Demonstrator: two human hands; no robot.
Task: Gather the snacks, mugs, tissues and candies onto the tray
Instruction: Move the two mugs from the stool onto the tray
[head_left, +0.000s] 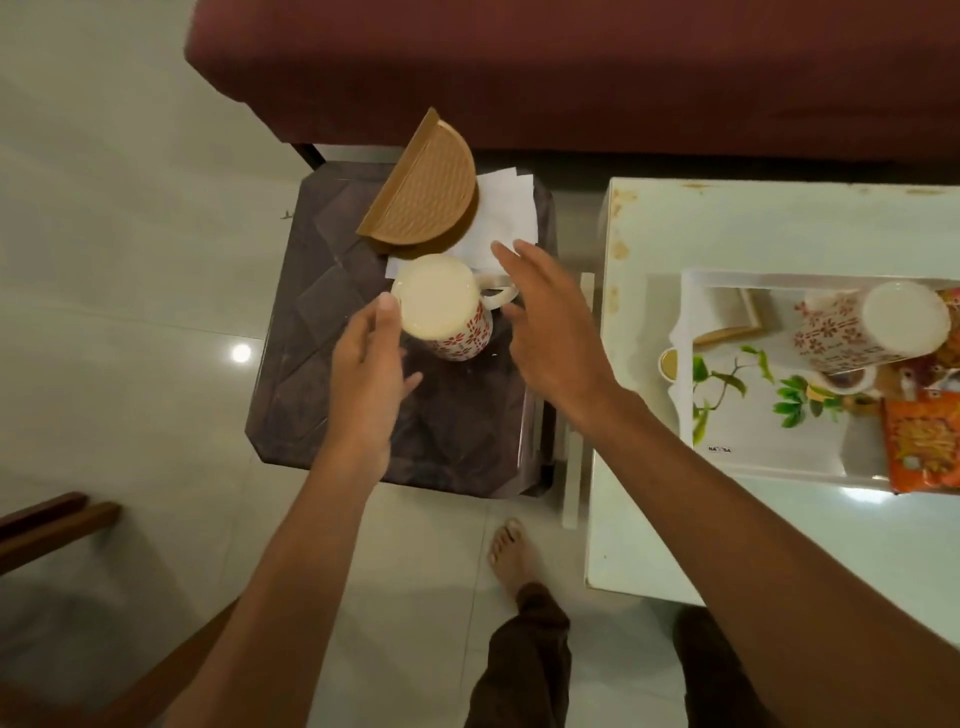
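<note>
White ceramic mug with red flower print (447, 312) stands upright on dark brown square stool (322, 322), and I see nothing inside. My left hand (363, 369) is loose with its thumb at the rim. My right hand (545, 327) is spread wide beside the handle, holding nothing. White leaf-print tray (769, 447) to the right holds matching mug (841, 332) and orange snack packet (922, 441).

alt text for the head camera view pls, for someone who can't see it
The left hand and right hand, both open, flank a red-patterned white mug on a dark side table. Behind it lie a tan half-round tissue holder and white tissues; a tray to the right holds a matching mug and an orange snack packet.
</note>
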